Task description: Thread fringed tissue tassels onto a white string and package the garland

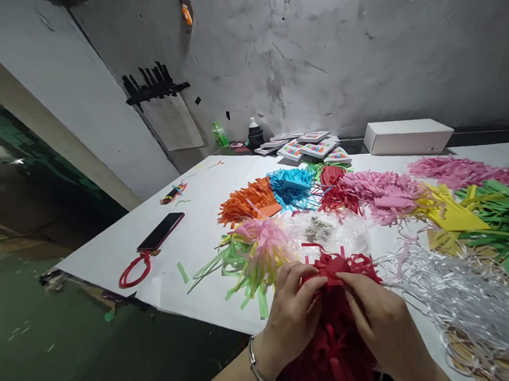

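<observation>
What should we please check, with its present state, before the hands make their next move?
1. Left hand gripping the red fringe: ok.
2. Right hand gripping it too: ok.
3. Phone apart from the red fringe: ok.
4. White ribbon untangled: not ok, it lies in a loose tangle.
5. Grip point on the fringe secure: cannot tell, fingers partly cover it.

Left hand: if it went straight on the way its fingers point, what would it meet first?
The red tassels, which the left hand already touches; just past them, probably the right hand, though depth leaves the exact line unclear.
</observation>
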`<state>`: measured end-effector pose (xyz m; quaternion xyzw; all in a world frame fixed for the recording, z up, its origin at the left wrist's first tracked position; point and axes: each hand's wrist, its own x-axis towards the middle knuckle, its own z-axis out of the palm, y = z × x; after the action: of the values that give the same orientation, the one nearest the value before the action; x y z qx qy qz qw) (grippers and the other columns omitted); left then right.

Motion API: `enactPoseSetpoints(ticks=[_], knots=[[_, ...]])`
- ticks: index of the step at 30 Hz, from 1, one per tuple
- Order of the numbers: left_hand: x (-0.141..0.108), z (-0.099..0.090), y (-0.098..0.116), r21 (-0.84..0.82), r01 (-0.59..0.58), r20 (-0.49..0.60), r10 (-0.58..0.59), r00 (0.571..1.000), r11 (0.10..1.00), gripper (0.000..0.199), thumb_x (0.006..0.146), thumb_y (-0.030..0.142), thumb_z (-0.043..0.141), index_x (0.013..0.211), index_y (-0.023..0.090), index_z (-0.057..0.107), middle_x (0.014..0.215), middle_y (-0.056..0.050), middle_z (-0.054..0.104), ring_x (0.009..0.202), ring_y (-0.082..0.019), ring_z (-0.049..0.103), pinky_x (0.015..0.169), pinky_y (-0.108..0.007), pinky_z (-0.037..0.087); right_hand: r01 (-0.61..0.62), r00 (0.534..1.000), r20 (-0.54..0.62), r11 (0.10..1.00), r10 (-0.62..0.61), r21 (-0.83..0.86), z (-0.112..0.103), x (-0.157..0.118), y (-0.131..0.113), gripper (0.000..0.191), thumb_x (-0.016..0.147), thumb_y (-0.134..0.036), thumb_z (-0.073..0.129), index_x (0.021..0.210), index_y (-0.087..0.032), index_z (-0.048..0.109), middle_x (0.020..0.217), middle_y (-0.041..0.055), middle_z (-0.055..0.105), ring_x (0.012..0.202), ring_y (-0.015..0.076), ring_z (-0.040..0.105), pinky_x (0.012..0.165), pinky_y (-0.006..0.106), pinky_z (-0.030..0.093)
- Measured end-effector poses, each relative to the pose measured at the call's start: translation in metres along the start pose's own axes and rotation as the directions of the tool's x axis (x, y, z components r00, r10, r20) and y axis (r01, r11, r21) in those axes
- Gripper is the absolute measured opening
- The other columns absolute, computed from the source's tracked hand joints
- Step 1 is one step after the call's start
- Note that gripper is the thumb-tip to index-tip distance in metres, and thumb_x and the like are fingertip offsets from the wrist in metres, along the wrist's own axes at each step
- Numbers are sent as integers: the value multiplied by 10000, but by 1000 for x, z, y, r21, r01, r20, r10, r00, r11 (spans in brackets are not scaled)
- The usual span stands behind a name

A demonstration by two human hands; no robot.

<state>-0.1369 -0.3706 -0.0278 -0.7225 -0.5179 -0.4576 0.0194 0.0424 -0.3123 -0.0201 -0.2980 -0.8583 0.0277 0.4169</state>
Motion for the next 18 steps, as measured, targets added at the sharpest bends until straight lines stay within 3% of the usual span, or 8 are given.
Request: enactPoseSetpoints(ticks=[2, 4, 7, 10, 11, 13, 15, 18], knots=[[4, -5, -1, 110, -143, -8, 145, 989, 984, 400, 881, 2, 513, 1187, 241, 606, 1088, -85, 639, 1016, -230, 557, 927, -389, 455, -148, 989, 5, 985, 148, 92, -5, 3, 3, 221, 975, -200, 456, 1043, -195, 667, 917, 21, 769, 770, 155, 743, 674, 243, 580], [10, -10, -1, 143, -233, 93, 221, 971, 962, 337, 924, 40, 498, 1178, 228, 615, 1023, -79, 659, 932, -215, 566, 861, -361, 459, -276, 961, 29, 945, 275, 177, -9, 6, 2, 209, 965, -256, 488, 983, -228, 694, 858, -5, 773, 694, 155, 738, 595, 231, 575], [22, -11, -1, 212, -242, 279, 178, 944, 947, 157, 971, 155, 517, 1057, 191, 642, 922, -74, 660, 850, -226, 553, 774, -361, 442, -388, 920, 56, 883, 388, 262, -7, 5, -1, 235, 957, -313, 492, 953, -237, 715, 823, 6, 771, 631, 167, 721, 519, 238, 555], [29, -10, -2, 288, -211, 338, 107, 935, 934, 140, 974, 171, 516, 913, 190, 641, 855, -64, 635, 819, -234, 531, 754, -367, 429, -382, 916, -10, 882, 400, 276, -2, -1, 2, 265, 925, -359, 503, 958, -239, 737, 894, 38, 772, 768, 216, 730, 687, 326, 586], [30, -11, -2, 279, -209, 327, 112, 938, 937, 161, 970, 154, 507, 889, 191, 640, 836, -60, 630, 806, -230, 527, 750, -363, 426, -419, 894, -30, 857, 447, 300, -2, -3, 7, 266, 898, -384, 530, 950, -240, 747, 914, 47, 771, 815, 234, 725, 745, 358, 580], [32, -18, -2, 186, -195, 261, 143, 955, 963, 172, 955, 126, 507, 885, 189, 651, 819, -57, 630, 783, -214, 534, 738, -346, 430, -562, 778, -42, 725, 627, 398, -5, -5, 25, 277, 832, -440, 601, 929, -234, 759, 918, 59, 768, 824, 252, 712, 754, 375, 568], [34, -32, -2, 13, -133, 153, 130, 980, 991, 143, 935, 129, 548, 916, 189, 676, 843, -59, 632, 789, -199, 565, 730, -322, 453, -670, 608, -39, 538, 793, 511, -12, -5, 51, 323, 781, -481, 653, 925, -208, 751, 875, 63, 762, 741, 238, 701, 659, 338, 561], [43, -57, -5, -287, 55, -3, -59, 998, 956, 82, 896, 179, 648, 883, 207, 724, 882, -59, 632, 817, -193, 608, 712, -287, 498, -647, 492, -113, 449, 863, 616, -24, -5, 92, 434, 793, -528, 636, 1022, -167, 712, 835, 60, 750, 651, 208, 683, 586, 313, 550]])
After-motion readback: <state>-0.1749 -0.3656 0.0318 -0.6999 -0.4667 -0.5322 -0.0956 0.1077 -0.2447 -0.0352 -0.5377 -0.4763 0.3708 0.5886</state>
